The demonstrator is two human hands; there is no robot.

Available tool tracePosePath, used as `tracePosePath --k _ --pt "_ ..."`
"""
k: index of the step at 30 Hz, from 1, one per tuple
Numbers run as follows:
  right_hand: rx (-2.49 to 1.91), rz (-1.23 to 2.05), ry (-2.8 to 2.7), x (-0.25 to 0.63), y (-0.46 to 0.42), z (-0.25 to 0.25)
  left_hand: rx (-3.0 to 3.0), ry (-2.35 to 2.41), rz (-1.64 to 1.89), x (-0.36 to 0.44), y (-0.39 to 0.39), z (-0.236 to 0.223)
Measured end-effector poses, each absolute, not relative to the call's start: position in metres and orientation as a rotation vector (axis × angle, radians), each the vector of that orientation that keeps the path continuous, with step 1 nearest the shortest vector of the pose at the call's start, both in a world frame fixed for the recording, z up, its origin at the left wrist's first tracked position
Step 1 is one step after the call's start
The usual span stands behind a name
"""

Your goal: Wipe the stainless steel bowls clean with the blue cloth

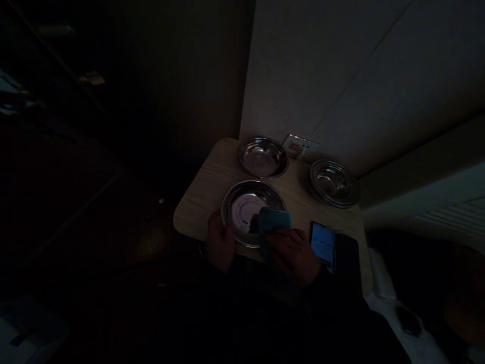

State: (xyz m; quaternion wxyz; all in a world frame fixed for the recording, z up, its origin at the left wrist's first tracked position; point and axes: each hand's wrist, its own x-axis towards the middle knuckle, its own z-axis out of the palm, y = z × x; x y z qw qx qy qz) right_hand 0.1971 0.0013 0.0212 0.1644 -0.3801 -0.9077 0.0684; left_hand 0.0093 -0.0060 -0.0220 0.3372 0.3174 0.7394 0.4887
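A shiny metal bowl (242, 206), wide and shallow, rests near the front edge of a small wooden table (206, 184). At its left front rim, my left hand (220, 243) grips the edge with the thumb toward the inside. My right hand (293, 253) is closed on a teal cloth (275, 219), which lies against the bowl's right inner side and hangs down over the rim. Part of the cloth under my fingers is hidden in the dim light.
Behind stands a second metal bowl (261, 159); to the right, a stack of metal bowls (335, 184). A phone with a lit screen (323, 245) lies right of my right hand, in a dark case (347, 263). A wall socket (300, 146) sits behind the table.
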Motion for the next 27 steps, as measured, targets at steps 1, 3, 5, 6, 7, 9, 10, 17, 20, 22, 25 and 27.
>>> tracePosePath --k 1,3,5,6,7,9,10,17,20,22,25,27 --pt "-1.07 0.18 -2.598 0.195 0.001 0.022 0.831 1.931 1.294 0.011 -0.004 -0.023" --pt "-1.044 0.166 -2.596 0.186 0.001 0.022 0.84 1.921 1.326 0.014 -0.001 -0.025" --pt "-1.022 0.169 -2.589 0.171 0.002 0.023 0.854 1.906 1.34 0.016 0.002 -0.025" --pt "-1.018 0.173 -2.593 0.162 0.003 0.023 0.865 1.901 1.344 0.017 0.003 -0.024" --pt "-1.022 0.177 -2.606 0.155 0.004 0.025 0.878 1.898 1.344 0.017 0.004 -0.023" --pt "-1.039 0.183 -2.649 0.145 0.007 0.028 0.896 1.895 1.353 0.017 0.005 -0.02" --pt "-1.049 0.181 -2.668 0.143 0.008 0.03 0.9 1.894 1.353 0.016 0.005 -0.019" --pt "-1.13 0.075 -2.709 0.187 0.006 0.036 0.912 1.877 1.268 0.013 0.005 -0.014" --pt "-1.138 0.058 -2.694 0.195 0.003 0.034 0.947 1.856 1.241 0.013 0.006 -0.015" --pt "-1.129 0.07 -2.675 0.188 0.002 0.031 0.98 1.894 1.239 0.013 0.008 -0.015" --pt "-1.15 0.082 -2.65 0.165 0.002 0.029 1.005 1.978 1.179 0.013 0.01 -0.015" --pt "-1.189 0.092 -2.645 0.148 0.002 0.028 1.013 2.005 1.147 0.012 0.012 -0.015"
